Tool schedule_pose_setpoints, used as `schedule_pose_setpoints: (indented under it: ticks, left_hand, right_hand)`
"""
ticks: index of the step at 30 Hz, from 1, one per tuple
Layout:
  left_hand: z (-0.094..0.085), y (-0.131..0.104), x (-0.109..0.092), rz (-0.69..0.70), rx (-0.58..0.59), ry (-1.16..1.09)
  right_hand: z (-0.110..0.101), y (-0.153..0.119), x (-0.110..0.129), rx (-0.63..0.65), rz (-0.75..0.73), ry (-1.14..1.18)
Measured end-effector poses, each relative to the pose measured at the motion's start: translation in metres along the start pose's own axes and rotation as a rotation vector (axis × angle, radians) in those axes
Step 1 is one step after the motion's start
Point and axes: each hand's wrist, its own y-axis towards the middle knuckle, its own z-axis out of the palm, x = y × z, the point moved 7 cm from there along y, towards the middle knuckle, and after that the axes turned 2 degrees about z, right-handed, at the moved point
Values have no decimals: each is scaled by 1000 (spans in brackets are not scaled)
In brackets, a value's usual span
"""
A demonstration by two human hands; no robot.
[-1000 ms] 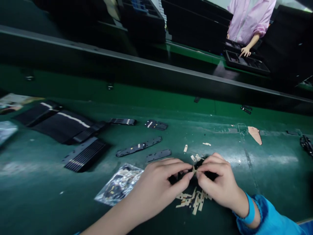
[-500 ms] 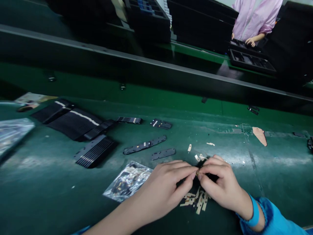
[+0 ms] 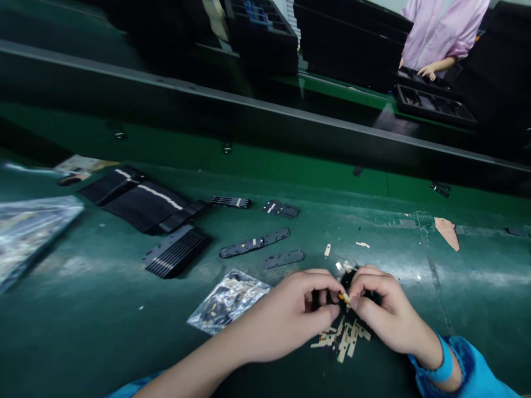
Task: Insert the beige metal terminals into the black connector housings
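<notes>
A small cream-and-orange strip (image 3: 345, 299) is pinched between the thumb and fingers of my right hand (image 3: 388, 312). My left hand (image 3: 296, 312) is just left of it, thumb and forefinger parted, with a fingertip at the strip's end. Below the hands lies a loose pile of similar cream strips (image 3: 343, 345) with dark holes. Several more small pale pieces (image 3: 341, 267) lie behind the fingers, partly hidden by them. A dark object between the hands is mostly covered. Left of my left hand is a clear plastic bag (image 3: 230, 298) of small parts.
Black slotted strips (image 3: 176, 251) and wide black sheets (image 3: 145, 204) lie at left. Long black bars (image 3: 254, 243) are mid-table. Another plastic bag (image 3: 37, 232) sits far left. Beyond a raised rail (image 3: 265, 102), a person in pink (image 3: 443, 36) handles a black tray (image 3: 435, 105).
My left thumb and forefinger have parted from their pinch, so the strip in my right fingers shows more. The whole view has shifted slightly, moving the table's things rightward in the picture.
</notes>
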Motion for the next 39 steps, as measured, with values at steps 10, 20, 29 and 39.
schedule_pose_setpoints:
  ticks: [10,20,29,39]
  left_hand:
    - [0,1,8,-36,-58,-151]
    - [-1,-6,-5,96,-180,227]
    - [9,-8,-8,187,-150,292]
    - [-23,-4,16,-164,-243,-576]
  right_hand:
    - [-1,-1,5,-54,-64,-165]
    - [3,-9,23,-239,-218,-590]
    - [0,-5,12,-203,-84,-432]
    - [-20,5,-14,-219,32,-465]
